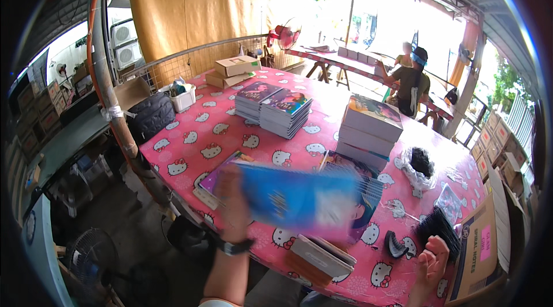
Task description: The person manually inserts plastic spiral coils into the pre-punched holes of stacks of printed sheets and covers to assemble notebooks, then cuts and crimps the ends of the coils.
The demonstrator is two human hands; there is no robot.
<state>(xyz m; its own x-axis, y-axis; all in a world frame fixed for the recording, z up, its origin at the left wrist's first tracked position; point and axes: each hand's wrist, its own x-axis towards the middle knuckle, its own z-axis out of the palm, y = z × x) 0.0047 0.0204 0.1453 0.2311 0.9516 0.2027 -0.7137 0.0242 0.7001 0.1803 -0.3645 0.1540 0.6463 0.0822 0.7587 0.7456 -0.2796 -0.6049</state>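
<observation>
My left hand, with a dark watch on the wrist, is closed on the left end of a blue-covered notebook. Motion blurs the notebook, which is held tilted above the table. Beneath and behind it lie other notebooks with dark illustrated covers, partly hidden. A purple booklet lies beside my left hand. At the lower right, my right hand has its fingers half curled and apart, with nothing visible in them. It is close to a bundle of black, ridged binding strips.
A tall notebook stack and two lower stacks stand on the pink patterned table. A cardboard box borders the right edge. Nearby are a plastic bag, a curved black piece and a brown wooden block. A person sits farther back.
</observation>
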